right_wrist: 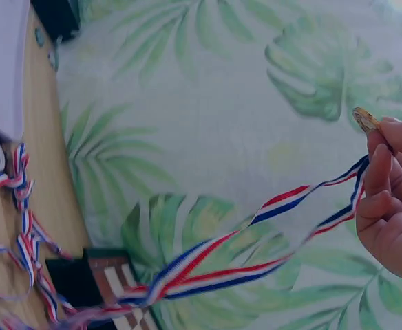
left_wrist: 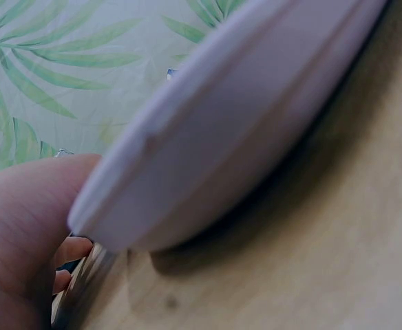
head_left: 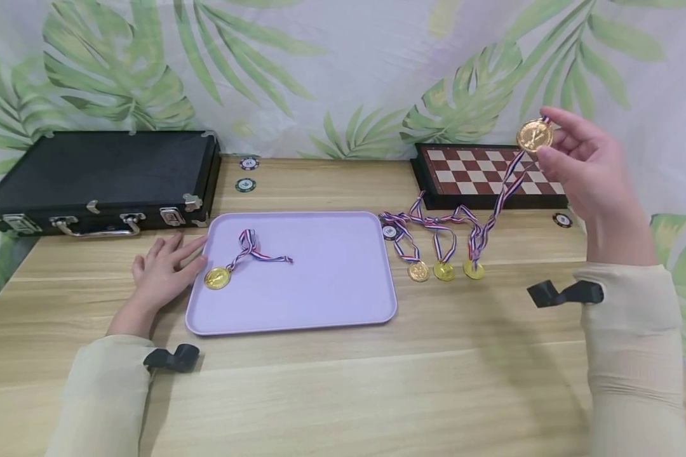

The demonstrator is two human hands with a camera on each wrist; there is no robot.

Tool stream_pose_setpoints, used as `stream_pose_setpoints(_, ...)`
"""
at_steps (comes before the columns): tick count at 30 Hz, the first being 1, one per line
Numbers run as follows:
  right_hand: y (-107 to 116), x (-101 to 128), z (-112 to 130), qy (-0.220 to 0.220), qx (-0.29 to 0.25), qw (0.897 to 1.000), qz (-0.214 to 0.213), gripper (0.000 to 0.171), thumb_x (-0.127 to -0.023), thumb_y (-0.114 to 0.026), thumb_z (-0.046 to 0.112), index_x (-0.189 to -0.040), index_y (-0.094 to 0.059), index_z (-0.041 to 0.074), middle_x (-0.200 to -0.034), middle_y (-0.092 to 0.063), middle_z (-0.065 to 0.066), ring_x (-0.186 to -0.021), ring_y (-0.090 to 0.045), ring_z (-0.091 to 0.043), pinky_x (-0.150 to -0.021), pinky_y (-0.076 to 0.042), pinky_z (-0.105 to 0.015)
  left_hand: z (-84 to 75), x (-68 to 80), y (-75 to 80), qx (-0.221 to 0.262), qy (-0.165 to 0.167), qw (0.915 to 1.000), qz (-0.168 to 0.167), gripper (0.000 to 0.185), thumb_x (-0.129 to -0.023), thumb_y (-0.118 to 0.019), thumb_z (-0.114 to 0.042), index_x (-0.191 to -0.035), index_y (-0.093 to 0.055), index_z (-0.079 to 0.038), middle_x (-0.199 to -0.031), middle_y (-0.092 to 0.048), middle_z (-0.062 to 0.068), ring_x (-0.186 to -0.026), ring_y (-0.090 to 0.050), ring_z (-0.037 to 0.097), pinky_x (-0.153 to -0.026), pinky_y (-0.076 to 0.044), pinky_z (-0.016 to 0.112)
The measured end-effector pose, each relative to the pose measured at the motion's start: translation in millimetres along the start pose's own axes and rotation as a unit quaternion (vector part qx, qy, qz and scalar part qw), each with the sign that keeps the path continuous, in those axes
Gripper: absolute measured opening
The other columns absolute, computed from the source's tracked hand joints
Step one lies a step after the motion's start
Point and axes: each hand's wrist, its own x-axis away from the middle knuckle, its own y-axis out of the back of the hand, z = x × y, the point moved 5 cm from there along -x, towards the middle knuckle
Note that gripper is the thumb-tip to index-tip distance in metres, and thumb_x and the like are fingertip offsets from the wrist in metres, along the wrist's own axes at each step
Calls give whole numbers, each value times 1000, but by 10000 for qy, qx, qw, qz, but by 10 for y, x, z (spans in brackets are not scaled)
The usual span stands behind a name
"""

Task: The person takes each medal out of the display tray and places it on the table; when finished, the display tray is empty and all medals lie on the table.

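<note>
My right hand [head_left: 574,152] is raised at the right and pinches a gold medal [head_left: 534,135] by its edge. The medal's striped ribbon [head_left: 505,184] hangs down toward three more gold medals [head_left: 443,271] that lie on the table. In the right wrist view the medal [right_wrist: 365,119] sits at my fingertips [right_wrist: 383,148] with the ribbon [right_wrist: 256,244] trailing away. My left hand [head_left: 162,270] rests flat on the table, fingers straight, touching the left edge of a lilac tray [head_left: 331,298]. One gold medal with ribbon [head_left: 217,277] lies in the tray. The left wrist view shows the tray rim [left_wrist: 208,151] close up.
A black case [head_left: 100,174] with metal latches stands at the back left. A folded chessboard [head_left: 480,174] lies at the back right. Poker chips [head_left: 246,184] lie between them, and another chip [head_left: 562,220] is near the board. Leaf-patterned cloth hangs behind the wooden table [head_left: 343,387].
</note>
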Motion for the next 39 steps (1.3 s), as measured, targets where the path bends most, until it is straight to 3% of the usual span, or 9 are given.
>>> stream_pose_setpoints(5,295,-130,-154,-830,840,9907,-681,50,-74,-59,-12,-120,-50,4,-79,-50,-10,-62,-52,-14,-50,-45,-15,5,3,-9,3,29,10000,33,54,-88,-36,-44,-132,-34,-13,-137,-11,27,-123,7,45,-87,13,61)
stream_pose_setpoints(8,462,-135,-319,-1269,1193,9825,-663,52,-75,-60,-9,-123,-47,7,-82,-49,-9,-66,-52,-12,-55,-44,-14,7,8,-12,17,46,10000,28,54,-88,-37,-44,-132,-34,-13,-137,-11,27,-123,7,44,-87,13,61)
stream_pose_setpoints(14,794,113,-789,-2101,2822,9358,-242,54,-80,-58,1,-130,-38,10,-84,-50,0,-69,-49,-7,-60,-43,-15,8,7,-15,-14,76,10000,54,54,-88,-36,-44,-133,-34,-13,-137,-11,27,-123,8,44,-87,13,61)
stream_pose_setpoints(17,940,292,-1025,-2345,2941,9266,1,53,-82,-56,1,-130,-36,5,-82,-51,4,-69,-49,-6,-61,-42,-17,2,0,-13,-35,67,9999,67,54,-88,-36,-45,-133,-33,-14,-138,-10,27,-123,8,44,-87,13,61)
stream_pose_setpoints(25,1171,750,-1361,-2799,3151,9032,814,43,-83,-54,4,-124,-45,11,-82,-51,5,-69,-48,-8,-60,-41,-22,-6,-8,-8,2,2,10000,5,54,-88,-36,-44,-133,-34,-14,-137,-11,27,-123,7,44,-87,13,61)
stream_pose_setpoints(31,1206,935,-1445,-2946,3523,8842,849,45,-82,-56,3,-125,-43,6,-82,-53,-2,-64,-48,-9,-54,-41,-23,5,-7,-15,23,19,10000,-8,53,-89,-36,-44,-133,-34,-13,-137,-11,27,-123,7,45,-87,13,61)
stream_pose_setpoints(39,1150,1023,-1478,-2689,4189,8635,809,47,-82,-54,3,-126,-38,-2,-86,-51,-14,-66,-46,-9,-53,-41,-22,21,-8,-11,27,44,10000,-2,53,-89,-36,-43,-133,-34,-14,-137,-11,27,-123,7,45,-87,13,61)
